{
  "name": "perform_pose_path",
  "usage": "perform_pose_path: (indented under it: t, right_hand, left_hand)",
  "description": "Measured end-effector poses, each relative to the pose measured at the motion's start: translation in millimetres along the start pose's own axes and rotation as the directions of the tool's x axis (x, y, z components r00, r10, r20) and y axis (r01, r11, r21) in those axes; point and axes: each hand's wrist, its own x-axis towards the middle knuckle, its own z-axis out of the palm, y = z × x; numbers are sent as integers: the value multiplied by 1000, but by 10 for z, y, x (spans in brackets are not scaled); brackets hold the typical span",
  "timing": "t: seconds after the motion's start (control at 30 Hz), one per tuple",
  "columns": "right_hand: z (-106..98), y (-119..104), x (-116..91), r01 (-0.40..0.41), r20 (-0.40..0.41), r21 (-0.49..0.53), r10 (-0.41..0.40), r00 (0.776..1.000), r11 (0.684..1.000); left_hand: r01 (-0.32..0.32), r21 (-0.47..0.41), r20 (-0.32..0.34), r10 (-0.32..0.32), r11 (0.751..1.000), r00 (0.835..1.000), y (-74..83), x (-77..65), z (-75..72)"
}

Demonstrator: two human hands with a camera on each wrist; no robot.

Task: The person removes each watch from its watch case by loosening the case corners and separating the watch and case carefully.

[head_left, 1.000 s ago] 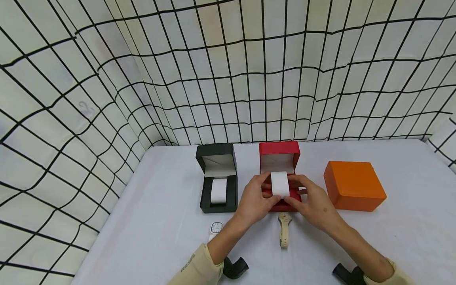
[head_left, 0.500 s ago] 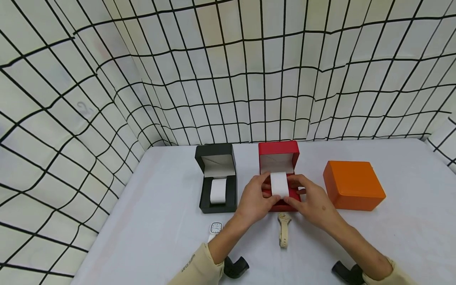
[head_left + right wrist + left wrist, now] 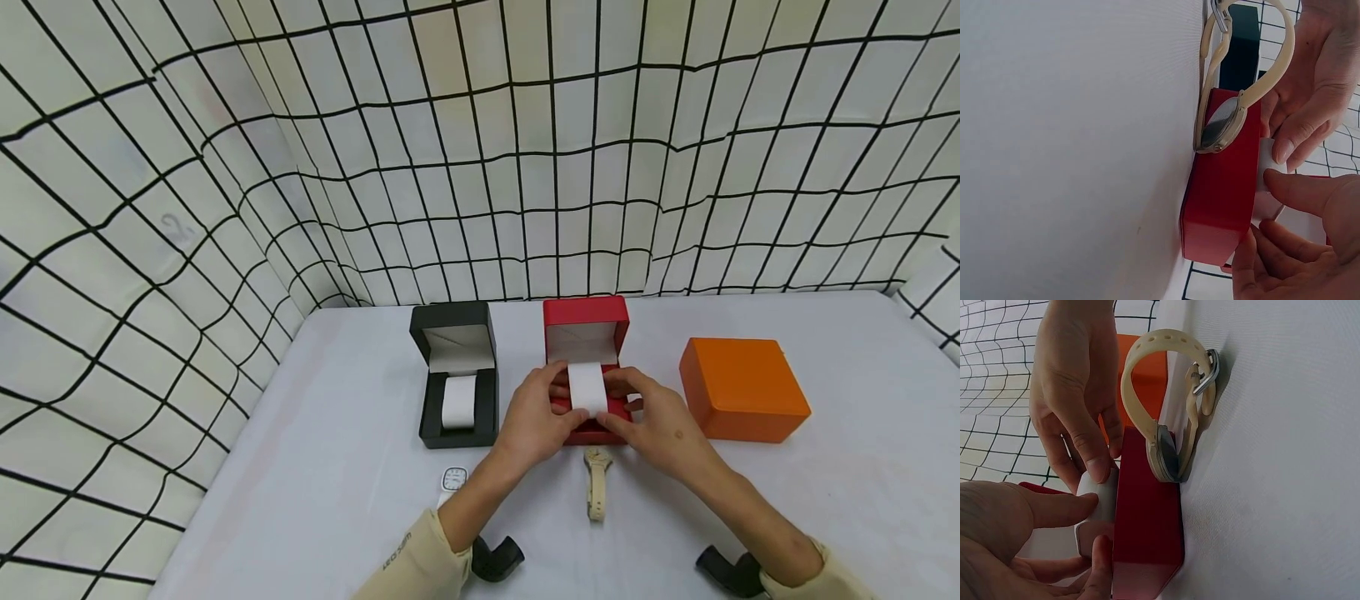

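Note:
Both hands hold a white watch cushion point(image 3: 587, 389) at the base of an open red watch box point(image 3: 586, 312). From the left side, my left hand point(image 3: 536, 417) pinches it with thumb and fingers; my right hand point(image 3: 660, 423) does the same from the right. In the left wrist view, both thumbs press the cushion point(image 3: 1097, 497) near the red box's front wall point(image 3: 1147, 519). A cream-strapped watch point(image 3: 597, 483) lies just in front of the red box. The right wrist view shows its looped strap point(image 3: 1282, 56) and round case close to that wall.
Left of the red box stands an open dark green watch box point(image 3: 431, 408) with a white cushion point(image 3: 459, 402) inside. A closed orange box point(image 3: 746, 390) sits to the right. By the left forearm lies a white watch point(image 3: 453, 479). Black wire mesh point(image 3: 555, 154) rises behind the table.

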Motion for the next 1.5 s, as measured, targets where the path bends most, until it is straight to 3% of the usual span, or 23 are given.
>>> perform_pose_path:
  t: [0.4,1.03,1.5]
  right_hand:
    - [12,-9,6,26,-14,-16,-26,1000,1000]
    - [32,-29,5,1,-16,-45,-1,1000,999]
    - [65,-16,8,19,-40,-70,-21,999,997]
  left_hand:
    - [27,5,-9,-27,1000,1000,7,3,-7]
    - [55,25,-32,-54,998,998,41,11,8]
    - [23,79,-56,-19,997,998,12,7,34]
